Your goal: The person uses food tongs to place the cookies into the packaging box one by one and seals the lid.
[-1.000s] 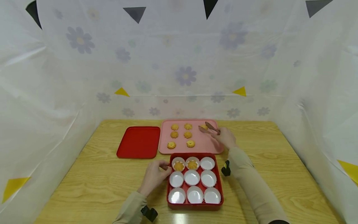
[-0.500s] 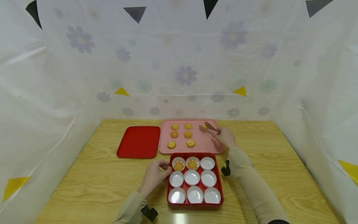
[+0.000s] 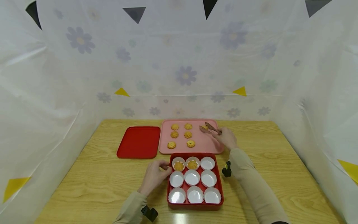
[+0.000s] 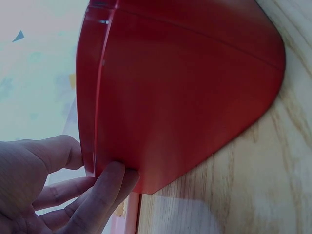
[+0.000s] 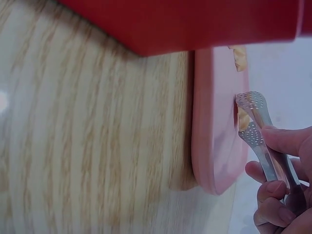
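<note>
My right hand grips metal tongs with perforated tips over the pink tray's right side. The tips sit either side of a cookie, which is mostly covered by the tongs in the head view. My left hand holds the left wall of the red box, thumb at the rim and fingertips against the outside. In this box stand rows of white paper cups. Two cups at the far left hold a piped cookie each; the other cups look empty.
The pink tray lies beyond the box and carries several more cookies in pairs. To its left lies a flat red square tray or lid. A wooden table bears everything, with white flowered sheeting around it.
Almost nothing moves. My right hand and the tongs shift very slightly to the right around the cookie. The left hand stays on the box.
</note>
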`<action>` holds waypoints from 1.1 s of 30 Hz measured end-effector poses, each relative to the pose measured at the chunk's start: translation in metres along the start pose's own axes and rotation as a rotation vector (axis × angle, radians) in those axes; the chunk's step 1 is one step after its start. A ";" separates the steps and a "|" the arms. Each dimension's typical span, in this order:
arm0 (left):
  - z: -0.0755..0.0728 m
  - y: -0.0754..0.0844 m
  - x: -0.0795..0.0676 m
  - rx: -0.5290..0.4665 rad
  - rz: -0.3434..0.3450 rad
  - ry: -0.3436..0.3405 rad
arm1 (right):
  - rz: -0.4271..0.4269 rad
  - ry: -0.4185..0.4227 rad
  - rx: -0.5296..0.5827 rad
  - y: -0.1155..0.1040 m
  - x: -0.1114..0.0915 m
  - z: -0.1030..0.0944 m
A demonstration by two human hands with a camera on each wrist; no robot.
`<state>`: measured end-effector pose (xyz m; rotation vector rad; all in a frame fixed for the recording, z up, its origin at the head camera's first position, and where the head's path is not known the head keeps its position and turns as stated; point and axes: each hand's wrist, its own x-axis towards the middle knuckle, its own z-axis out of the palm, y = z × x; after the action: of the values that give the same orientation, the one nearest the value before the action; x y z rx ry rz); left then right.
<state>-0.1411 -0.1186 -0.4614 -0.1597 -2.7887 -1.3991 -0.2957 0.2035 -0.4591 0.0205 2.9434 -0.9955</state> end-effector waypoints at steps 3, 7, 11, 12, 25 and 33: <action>0.001 0.000 0.000 0.006 0.004 0.003 | -0.011 -0.002 0.003 0.002 0.000 0.000; 0.000 0.000 0.000 0.010 0.002 0.001 | -0.017 -0.005 -0.004 0.003 -0.001 0.000; -0.001 0.000 0.001 0.013 -0.004 -0.003 | -0.017 -0.014 -0.020 0.001 -0.002 -0.001; -0.001 0.000 0.000 0.013 -0.004 -0.003 | -0.014 -0.015 -0.026 0.000 -0.003 -0.001; 0.000 -0.001 0.000 -0.001 0.008 0.003 | 0.018 -0.009 -0.070 -0.009 -0.006 -0.004; 0.000 -0.001 0.000 -0.009 0.003 0.005 | -0.007 0.003 -0.056 -0.005 -0.007 -0.005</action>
<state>-0.1413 -0.1190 -0.4623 -0.1601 -2.7780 -1.4093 -0.2886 0.2020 -0.4520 0.0101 2.9745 -0.9144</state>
